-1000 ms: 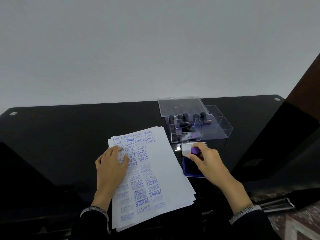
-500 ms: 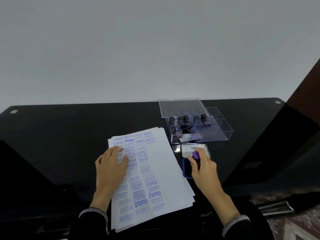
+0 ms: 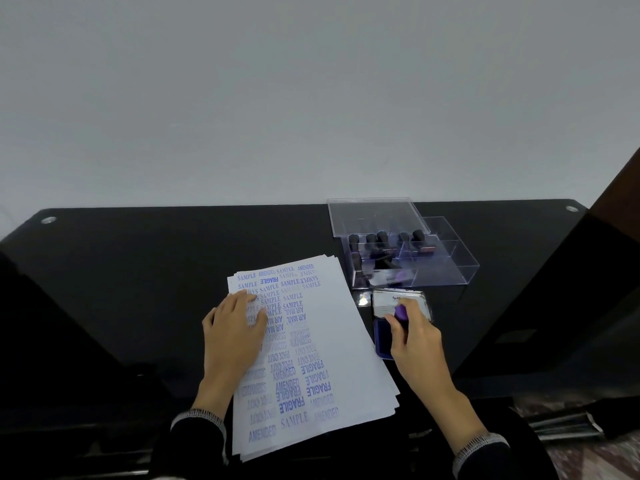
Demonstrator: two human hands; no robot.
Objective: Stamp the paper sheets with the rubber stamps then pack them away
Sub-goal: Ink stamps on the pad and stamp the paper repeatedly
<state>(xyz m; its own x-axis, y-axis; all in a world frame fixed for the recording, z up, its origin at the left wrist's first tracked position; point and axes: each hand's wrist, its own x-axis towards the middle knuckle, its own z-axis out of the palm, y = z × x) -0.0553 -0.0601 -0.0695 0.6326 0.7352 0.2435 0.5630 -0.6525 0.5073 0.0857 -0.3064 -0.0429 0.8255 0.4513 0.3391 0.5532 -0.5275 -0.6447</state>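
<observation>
Head view: black table (image 3: 138,271). Left hand (image 3: 235,332), fingers straight and spread, lies flat on the paper sheets (image 3: 332,341), a fanned stack printed with blue marks. Right hand (image 3: 414,344), fingers curled, grips a purple-handled rubber stamp (image 3: 401,311) set down on the blue ink pad (image 3: 382,337), just right of the stack. Clear storage box (image 3: 443,265), lid off, holds black-handled stamps (image 3: 384,240) behind the pad.

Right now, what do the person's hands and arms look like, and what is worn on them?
Both hands, the left hand and the right hand, are bare, without gloves. Each arm wears a dark sleeve ending in a speckled grey-and-white cuff. No rings or watch are visible.
</observation>
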